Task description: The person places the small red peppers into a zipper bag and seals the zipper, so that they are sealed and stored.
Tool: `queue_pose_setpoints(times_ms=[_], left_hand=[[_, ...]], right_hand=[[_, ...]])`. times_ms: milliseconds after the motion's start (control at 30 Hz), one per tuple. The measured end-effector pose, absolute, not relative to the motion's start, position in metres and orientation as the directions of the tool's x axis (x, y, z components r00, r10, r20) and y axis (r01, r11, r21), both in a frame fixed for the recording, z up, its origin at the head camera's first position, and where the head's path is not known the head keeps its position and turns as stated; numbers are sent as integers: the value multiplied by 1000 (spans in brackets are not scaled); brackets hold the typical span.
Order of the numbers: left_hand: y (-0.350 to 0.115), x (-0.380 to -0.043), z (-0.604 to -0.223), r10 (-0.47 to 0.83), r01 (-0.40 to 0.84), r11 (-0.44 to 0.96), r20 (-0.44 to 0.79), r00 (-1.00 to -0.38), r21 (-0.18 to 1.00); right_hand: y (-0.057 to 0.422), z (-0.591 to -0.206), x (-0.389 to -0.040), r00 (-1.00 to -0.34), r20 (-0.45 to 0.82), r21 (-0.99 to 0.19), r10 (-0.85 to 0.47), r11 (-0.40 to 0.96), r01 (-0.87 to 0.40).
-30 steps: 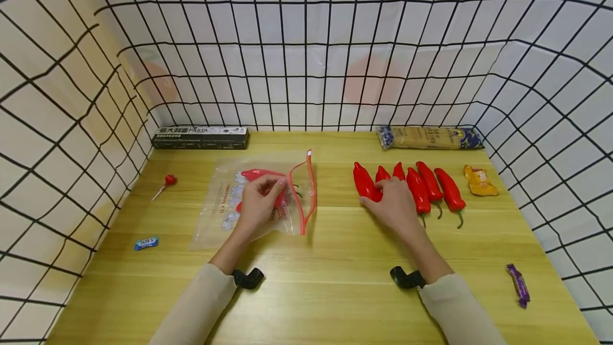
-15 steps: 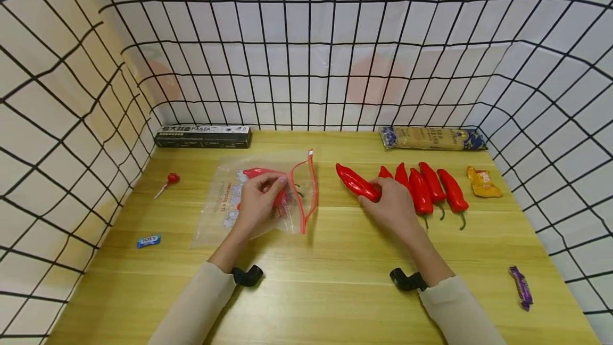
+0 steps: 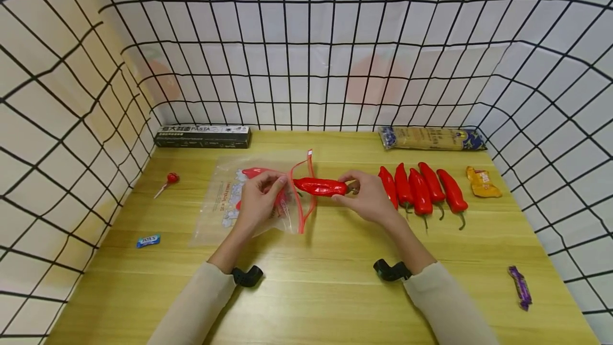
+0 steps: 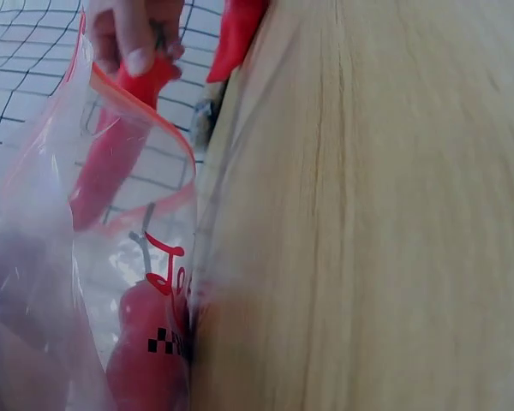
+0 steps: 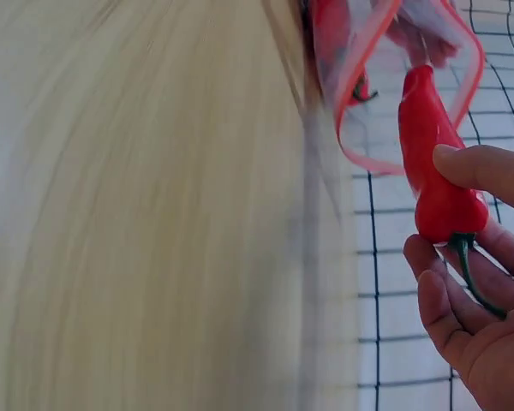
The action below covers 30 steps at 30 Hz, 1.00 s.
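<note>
My right hand [image 3: 371,196] holds a long, glossy red chili pepper [image 3: 320,187] by its thick end, thumb on one side and fingers on the other, the green stem [image 5: 469,270] lying over the fingers. The pepper lies nearly level, its tip pointing left into the mouth of a clear plastic zip bag with red-edged lips [image 3: 287,221]. The tip sits between those two lips, with most of the pepper's body outside them. My left hand [image 3: 258,198] is over the bag, fingers close together, pinching its plastic near the mouth so the lips stand apart. More red peppers [image 3: 254,173] show through the plastic; how many, I can't tell.

Just to the right of my right hand, five shiny red chili peppers with green stems [image 3: 420,191] lie side by side on the pale, wood-grained table [image 3: 306,302], stems toward me. Beyond them, at the far right, is a long clear packet of pasta with blue ends [image 3: 431,138]; at the far left, a long black-and-white pasta box [image 3: 202,137]. An orange-wrapped sweet [image 3: 483,182] lies right of the row, a purple-wrapped one [image 3: 520,288] nearer on the right. On the left are a red lollipop [image 3: 172,178] and, nearer, a blue-wrapped sweet [image 3: 148,241].
</note>
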<state>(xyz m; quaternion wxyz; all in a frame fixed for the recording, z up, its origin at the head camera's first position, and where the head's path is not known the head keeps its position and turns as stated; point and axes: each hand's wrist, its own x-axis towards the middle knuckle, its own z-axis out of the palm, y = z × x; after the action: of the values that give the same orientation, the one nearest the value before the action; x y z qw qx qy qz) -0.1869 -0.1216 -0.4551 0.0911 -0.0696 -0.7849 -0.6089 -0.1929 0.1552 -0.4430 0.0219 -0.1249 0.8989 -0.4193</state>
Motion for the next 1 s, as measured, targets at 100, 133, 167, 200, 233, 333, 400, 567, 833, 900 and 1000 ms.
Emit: queue_pose_setpoints(times_ms=[100,133,167,200,233,333,400,567,833,900,1000], left_hand=[[-123,-189,-461,6,243,266,250,-968,933],[-123,-189,-461,9,252,273,260,-966,928],[-123,-188,-461,10,261,278,269,-963,925],[-123,-188,-462,10,267,284,276,-961,921],[-123,-188,-461,9,270,288,280,-960,919],[-122,-187,-461,11,275,299,285,-958,914],[-120,-187,-461,12,276,304,286,-958,912],[-119,-188,-465,19,291,306,300,-954,906],[-118,-188,-469,23,281,294,287,-958,914],[-118,-189,-469,22,272,286,277,-961,919],[-118,-190,-470,23,261,270,265,-964,927]], right_hand=[[141,-449,-200,-967,73,-792,-243,575,-204],[137,-450,-201,-968,72,-807,-241,556,-198],[133,-453,-203,-969,69,-821,-236,539,-190],[129,-455,-204,-971,63,-840,-230,513,-176],[124,-457,-205,-973,57,-861,-221,482,-160],[112,-463,-207,-977,34,-916,-210,385,-114],[105,-466,-208,-977,35,-940,-209,326,-103],[98,-456,-201,-973,10,-962,-230,264,-73],[133,-436,-180,-972,-3,-982,-235,186,-42],[143,-441,-177,-976,-13,-980,-218,195,-31],[154,-447,-171,-975,-39,-974,-219,228,-12]])
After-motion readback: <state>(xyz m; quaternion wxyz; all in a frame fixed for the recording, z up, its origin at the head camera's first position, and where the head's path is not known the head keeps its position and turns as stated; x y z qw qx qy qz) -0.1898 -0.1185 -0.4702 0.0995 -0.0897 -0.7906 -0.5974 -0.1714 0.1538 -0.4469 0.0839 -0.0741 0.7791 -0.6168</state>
